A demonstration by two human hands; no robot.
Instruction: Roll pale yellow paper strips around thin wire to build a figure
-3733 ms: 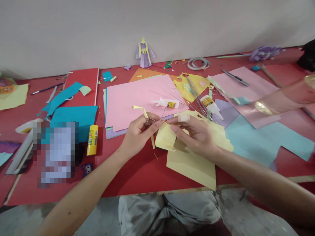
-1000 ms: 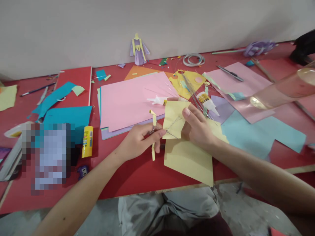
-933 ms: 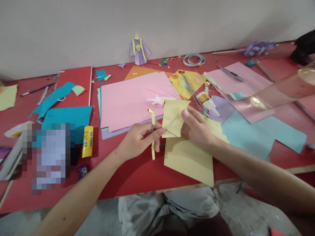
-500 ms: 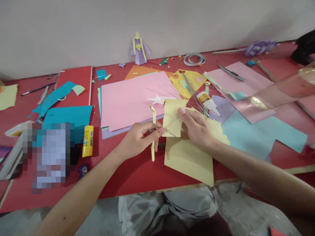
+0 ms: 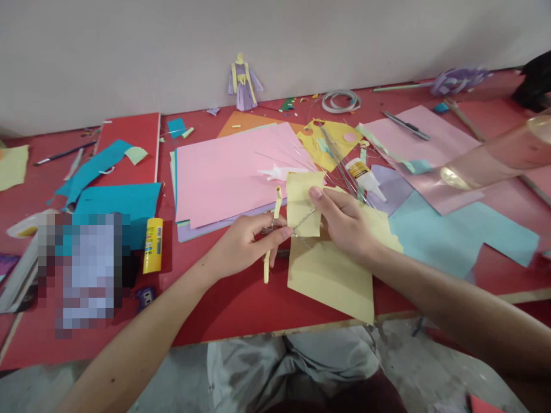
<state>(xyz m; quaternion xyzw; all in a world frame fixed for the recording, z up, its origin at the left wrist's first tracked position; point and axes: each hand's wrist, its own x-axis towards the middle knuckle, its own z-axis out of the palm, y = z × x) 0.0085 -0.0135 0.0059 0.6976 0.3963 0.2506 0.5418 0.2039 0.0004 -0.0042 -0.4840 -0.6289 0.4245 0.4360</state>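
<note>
One twisted wire (image 5: 305, 219) sits pinched in the left hand (image 5: 253, 241) above the table (image 5: 228, 312), its far side now backed by newly lifted yellow paper (image 5: 300, 198) the right hand (image 5: 348, 221) grips, seemingly pairing both.

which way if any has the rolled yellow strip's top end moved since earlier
Yes, rightward: the top end of the rolled yellow strip was left of the white glue bottle on the pink sheet; now it shows below that bottle.

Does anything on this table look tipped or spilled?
One squeeze bottle lies on its side on the pink paper and a second squeeze bottle beside the loose wires, so either might leak, though no spill shows. The bright yellow sheet has notched edges.
</note>
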